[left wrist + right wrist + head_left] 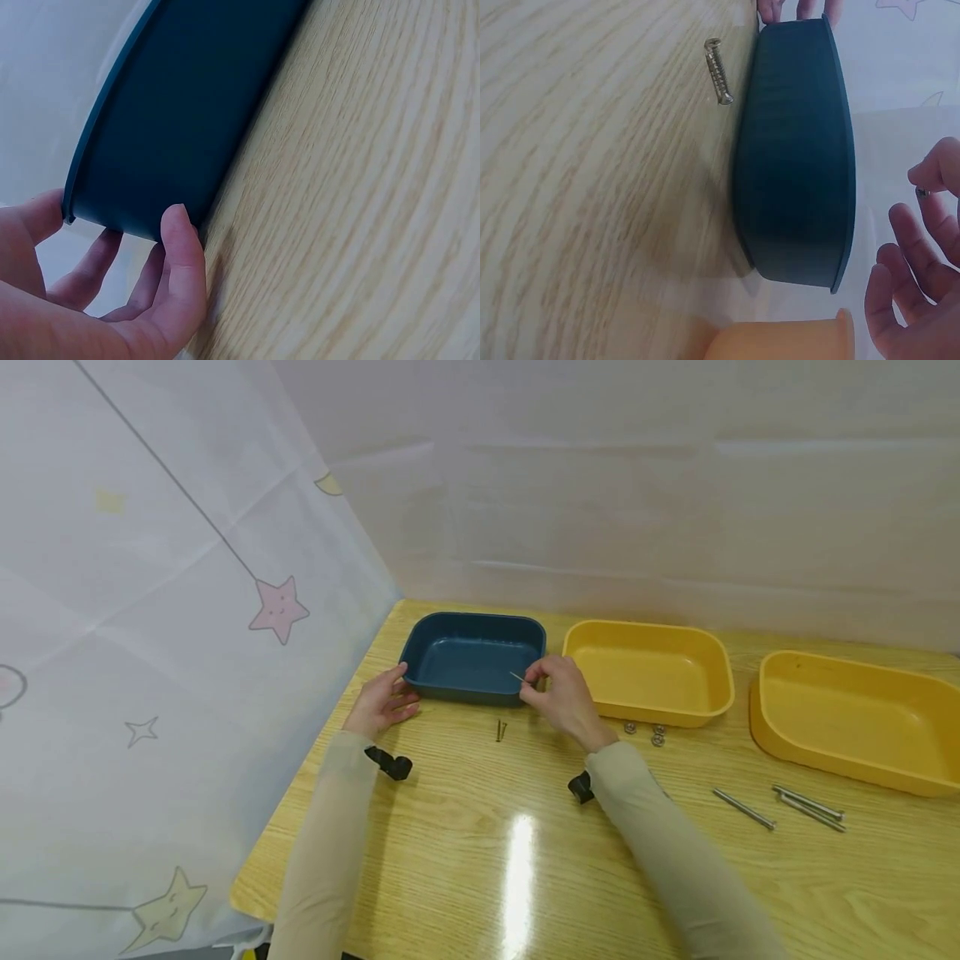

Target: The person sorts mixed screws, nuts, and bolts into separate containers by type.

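My left hand (381,703) holds the left front corner of a dark blue tray (468,695), with its thumb by the rim and the other fingers bent against the end wall (124,217). Between thumb and index finger, my right hand (562,700) pinches a thin screw (517,677) above the tray's right front corner. Only the screw's head end shows in the right wrist view, and the remaining fingers are spread and loosely bent. Two small brass-coloured screws (718,71) lie side by side on the wooden table, just in front of the tray.
A yellow tray (652,714) stands right of the blue one, with a second yellow tray (847,764) farther right. Three nuts (657,740) lie before the middle tray. Several long bolts (744,809) lie to the right. A patterned cloth (187,610) borders the table's left side.
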Motion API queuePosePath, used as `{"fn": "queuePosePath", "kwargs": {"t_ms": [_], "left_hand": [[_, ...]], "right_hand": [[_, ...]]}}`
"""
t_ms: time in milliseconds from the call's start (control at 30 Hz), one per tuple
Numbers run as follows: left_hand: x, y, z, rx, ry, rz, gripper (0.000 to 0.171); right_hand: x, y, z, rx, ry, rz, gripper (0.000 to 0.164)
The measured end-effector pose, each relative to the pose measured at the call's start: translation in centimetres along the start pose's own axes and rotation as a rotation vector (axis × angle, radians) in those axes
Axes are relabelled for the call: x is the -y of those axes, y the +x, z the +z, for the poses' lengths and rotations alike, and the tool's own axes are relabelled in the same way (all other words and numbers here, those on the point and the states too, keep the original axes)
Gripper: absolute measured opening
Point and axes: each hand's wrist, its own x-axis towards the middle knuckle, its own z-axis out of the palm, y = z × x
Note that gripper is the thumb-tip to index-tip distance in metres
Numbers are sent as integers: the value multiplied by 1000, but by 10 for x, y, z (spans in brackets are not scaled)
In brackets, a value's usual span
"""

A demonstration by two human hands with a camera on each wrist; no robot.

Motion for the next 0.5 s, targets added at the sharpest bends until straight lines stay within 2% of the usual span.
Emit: {"fn": "queuePosePath", "kwargs": {"t_ms": [500], "left_hand": [[0,1,-2,-16,19,0,69]], "right_hand": [[0,5,8,88,-139,32,10]]}}
